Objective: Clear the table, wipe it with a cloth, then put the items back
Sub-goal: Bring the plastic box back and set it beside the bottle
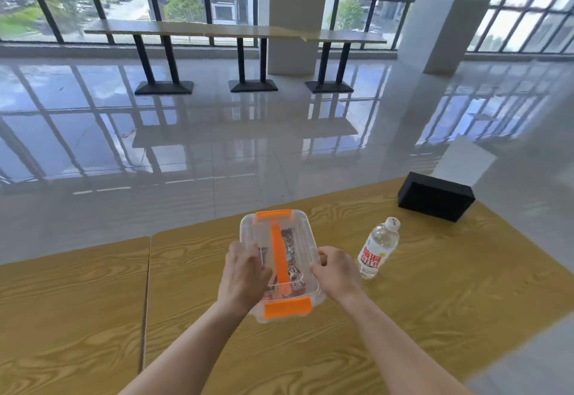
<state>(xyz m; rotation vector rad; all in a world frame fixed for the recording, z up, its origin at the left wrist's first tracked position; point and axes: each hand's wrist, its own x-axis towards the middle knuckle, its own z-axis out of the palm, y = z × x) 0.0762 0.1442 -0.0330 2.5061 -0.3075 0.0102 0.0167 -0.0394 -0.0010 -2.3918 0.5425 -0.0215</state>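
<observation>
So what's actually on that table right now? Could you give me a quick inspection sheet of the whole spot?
Surface: wooden table, yellow grain, a seam on the left; no cloth in sight.
Job's things: clear plastic box with orange handle and latches, packets inside; water bottle upright, capped, just right of the box; black box at the far right corner.
Clutter: nothing seen.
Hands: left hand and right hand grip the clear box by its two long sides; whether it is lifted or resting cannot be told.
Cables: nothing seen.
Surroundings: glossy tiled floor, long counter by big windows, white pillars, trees and buildings outside.
</observation>
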